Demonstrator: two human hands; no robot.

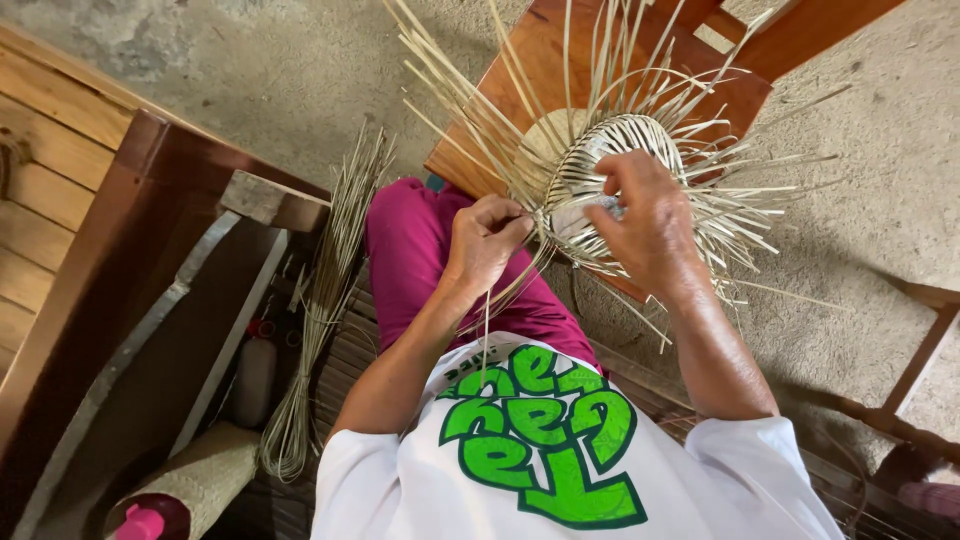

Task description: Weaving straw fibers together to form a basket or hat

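A half-woven basket (612,140) of pale straw strips rests on its side on a brown wooden stool (520,60), with loose strips fanning out all around. My left hand (485,240) pinches a thin straw strip (487,320) at the basket's lower left edge; the strip hangs down toward my lap. My right hand (645,215) grips the woven rim of the basket from the front, fingers curled over it.
A long bundle of straw strips (320,320) lies on the floor at my left, beside a dark wooden frame (130,260). A rolled woven mat (200,475) and a bottle (255,375) sit at the lower left. Wooden furniture legs (920,360) stand at the right on the concrete floor.
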